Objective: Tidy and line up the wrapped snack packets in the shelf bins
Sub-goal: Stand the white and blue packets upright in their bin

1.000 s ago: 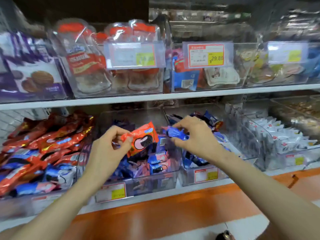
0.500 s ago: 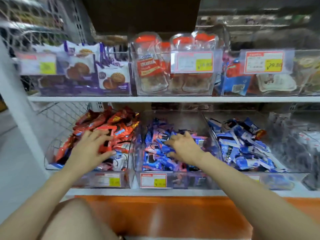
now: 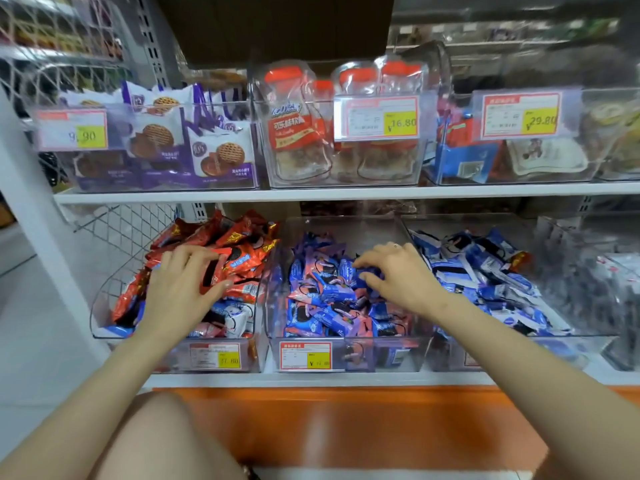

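Three clear bins stand side by side on the lower shelf. The left bin (image 3: 101, 299) holds red packets (image 3: 246, 259) piled over a few blue and white ones. My left hand (image 3: 181, 289) rests on that red pile, fingers spread and fairly straight. The middle bin (image 3: 349, 355) is full of jumbled blue and pink packets (image 3: 322, 306). My right hand (image 3: 401, 277) reaches into it, its curled fingertips and thumb pinching a blue packet (image 3: 367, 270). The right bin (image 3: 519, 344) holds blue and white packets (image 3: 485, 271) in a loose heap.
The upper shelf (image 3: 311, 195) carries clear bins of purple biscuit bags (image 3: 221, 157), orange-capped jars (image 3: 294, 133) and boxed snacks, close above the lower bins. A wire mesh panel (image 3: 117, 230) and white post close the left side. My knee (image 3: 162, 441) is in front of an orange ledge (image 3: 346, 427).
My left hand held an orange-red packet in the air; it now lies on the red pile in the left bin. My right hand dropped into the middle bin. My view shifted left.
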